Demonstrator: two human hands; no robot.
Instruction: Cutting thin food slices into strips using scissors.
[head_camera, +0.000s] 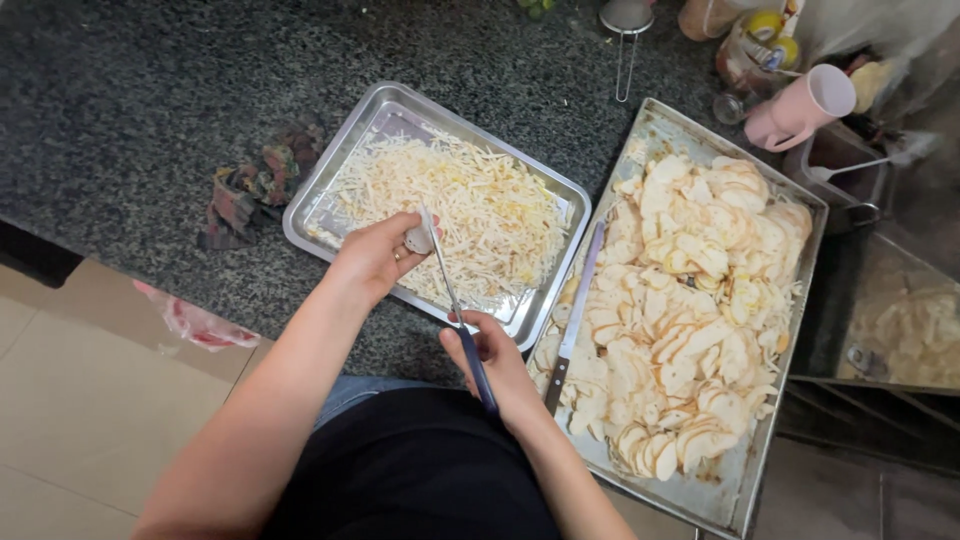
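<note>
Nearest, at 6 o'clock, the right hand (497, 362) grips the blue handle of a knife (455, 305), fingers wrapped tight round it; the thin blade runs up toward 11 o'clock. Just above, the left hand (375, 255) pinches a small pale piece (418, 238) between thumb and fingertips, and the blade's tip meets that piece — hand and piece hover over the near edge of the small tray (330, 180).

That steel tray holds a heap of fine pale shreds (470, 210). At 3 o'clock lies a larger, worn tray (790, 330) piled with pale round slices (690, 300); a second knife (575, 310) rests on its left side, blade pointing to 12.

At 9 o'clock on the dark speckled table (120, 110) sits a crumpled cloth (260, 185). Farther off, at 1 o'clock — a pink mug (805, 105) on its side and a small strainer (626, 25).
</note>
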